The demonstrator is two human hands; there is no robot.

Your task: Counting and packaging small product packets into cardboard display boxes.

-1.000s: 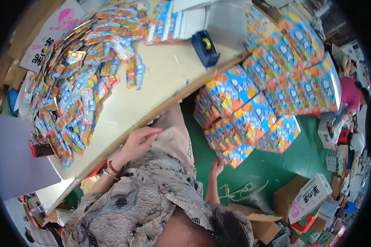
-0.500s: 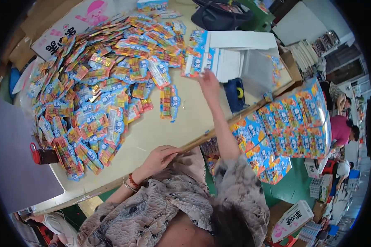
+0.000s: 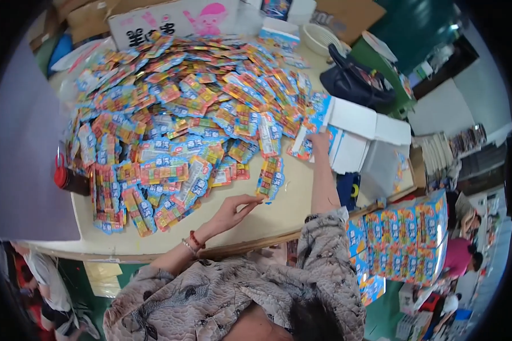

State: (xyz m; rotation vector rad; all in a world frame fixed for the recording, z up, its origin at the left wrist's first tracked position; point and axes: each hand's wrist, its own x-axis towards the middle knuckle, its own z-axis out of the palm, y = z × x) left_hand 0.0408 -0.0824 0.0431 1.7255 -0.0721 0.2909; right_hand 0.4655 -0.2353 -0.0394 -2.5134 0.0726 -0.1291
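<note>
Glossy flat candy packets (image 3: pixel 188 125) lay heaped at upper centre of the pale worktop (image 3: pixel 279 213). The left hand (image 3: pixel 233 209) rested with fingers loosely spread, empty. The right hand (image 3: pixel 320 141) gripped a white cardboard box (image 3: pixel 355 133).

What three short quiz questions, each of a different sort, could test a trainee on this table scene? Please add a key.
1. True or false: the right hand lies at the open white box.
2. Multiple choice: what is nearest to the left hand? A) the dark bag B) a colourful packet at the edge of the pile C) the stacked cartons
3. Fill in: the red bracelet is on the ___ wrist.

Key:
1. True; it reaches across the table to the box front.
2. B; the fingertips point at that packet, and a firm grip is not seen.
3. Left.
</note>
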